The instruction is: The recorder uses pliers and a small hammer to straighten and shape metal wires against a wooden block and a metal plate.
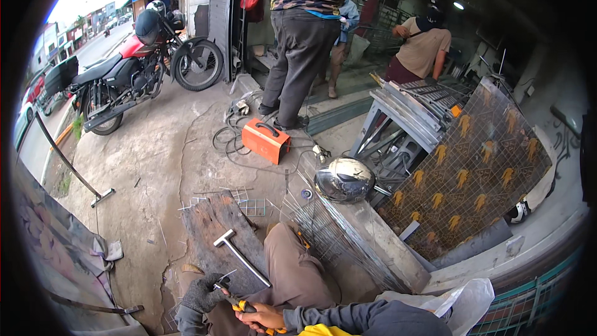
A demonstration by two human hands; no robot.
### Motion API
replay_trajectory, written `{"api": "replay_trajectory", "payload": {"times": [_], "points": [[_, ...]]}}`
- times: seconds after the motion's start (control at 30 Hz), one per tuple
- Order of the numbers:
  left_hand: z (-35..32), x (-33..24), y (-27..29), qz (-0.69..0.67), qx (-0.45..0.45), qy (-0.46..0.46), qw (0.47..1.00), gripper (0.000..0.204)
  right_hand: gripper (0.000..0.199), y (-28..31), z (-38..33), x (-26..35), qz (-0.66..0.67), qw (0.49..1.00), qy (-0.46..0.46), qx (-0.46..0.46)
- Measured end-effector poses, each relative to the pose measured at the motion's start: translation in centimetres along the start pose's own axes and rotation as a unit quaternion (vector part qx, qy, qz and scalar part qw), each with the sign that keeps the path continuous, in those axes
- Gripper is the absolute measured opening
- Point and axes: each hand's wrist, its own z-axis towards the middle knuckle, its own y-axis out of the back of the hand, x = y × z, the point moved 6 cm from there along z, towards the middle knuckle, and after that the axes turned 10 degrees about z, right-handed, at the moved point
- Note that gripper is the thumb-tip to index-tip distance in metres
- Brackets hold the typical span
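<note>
My left hand [204, 294], in a dark grey glove, is closed around a short thin piece of wire [228, 274] that sticks out past its fingers. My bare right hand [266, 316] grips pliers [244, 306] with yellow and black handles. The pliers' jaws point toward the gloved fingers; whether they touch the wire I cannot tell. Just beyond my hands a steel hammer-like T-shaped bar [244, 259] lies across a weathered wooden board [214, 224]. Pieces of wire grid [252, 206] lie at the board's far edge.
Thin metal rods [329, 224] lie right of my knee, beside a helmet [345, 180] on a ledge. An orange welding machine [266, 141] with loose cables stands ahead, near a standing person [303, 43]. A motorcycle [134, 68] is parked far left; a patterned sheet [466, 180] leans right.
</note>
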Motion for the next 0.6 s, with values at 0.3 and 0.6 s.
{"api": "replay_trajectory", "payload": {"times": [0.3, 0.6], "points": [[-0.1, 0.0, 1.0, -0.03, 0.001, -0.015, 0.999, 0.049, 0.016, 1.4, 2.4, -0.7, -0.085, 0.994, 0.049, -0.048], [0.6, 0.6, 0.6, 0.04, -0.021, 0.019, 0.999, 0.043, 0.04, 4.8, 2.7, 1.5, -0.43, 0.847, 0.228, -0.216]]}}
